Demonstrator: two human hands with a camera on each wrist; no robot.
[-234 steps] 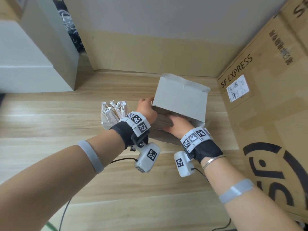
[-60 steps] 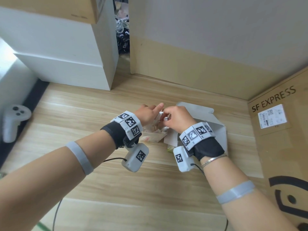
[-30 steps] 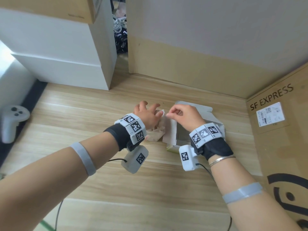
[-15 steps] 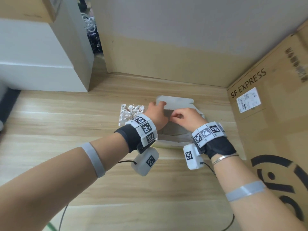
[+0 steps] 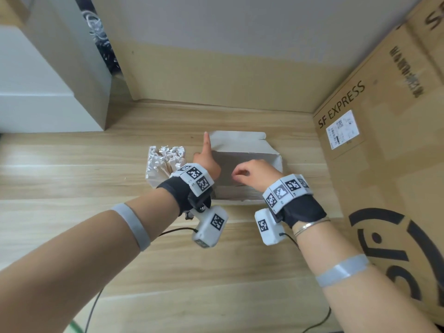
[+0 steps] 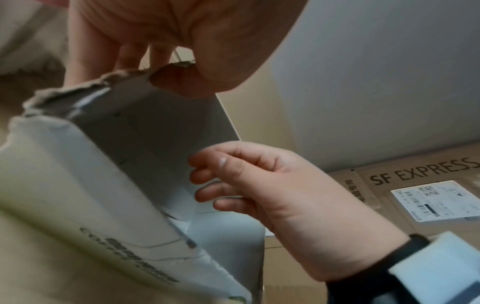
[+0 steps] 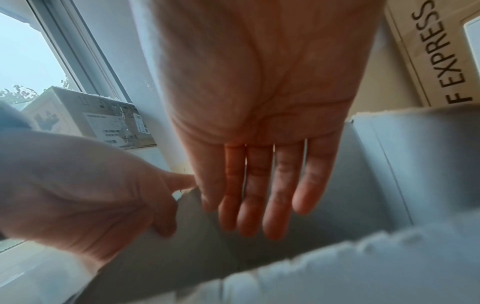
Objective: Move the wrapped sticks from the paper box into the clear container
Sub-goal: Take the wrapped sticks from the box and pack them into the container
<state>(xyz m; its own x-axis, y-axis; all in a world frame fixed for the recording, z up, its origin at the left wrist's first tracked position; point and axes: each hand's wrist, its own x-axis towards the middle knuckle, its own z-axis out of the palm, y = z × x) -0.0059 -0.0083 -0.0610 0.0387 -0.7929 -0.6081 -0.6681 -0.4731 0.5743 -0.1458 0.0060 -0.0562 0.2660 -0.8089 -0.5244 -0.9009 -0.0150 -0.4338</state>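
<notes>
Left hand (image 5: 207,164) pinching paper box (image 5: 242,169) torn rim; right hand (image 5: 254,173) slack-fingered over its mouth, holding nothing

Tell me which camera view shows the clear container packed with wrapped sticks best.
The head view. There the clear container stands whole on the wooden table, left of the grey paper box, its wrapped sticks upright inside, the left hand partly before it. Neither wrist view shows it; they show hands and box.

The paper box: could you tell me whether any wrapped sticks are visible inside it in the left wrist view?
No, the paper box shows only bare grey inner walls there, and the right hand hovers at its opening holding nothing.
</notes>
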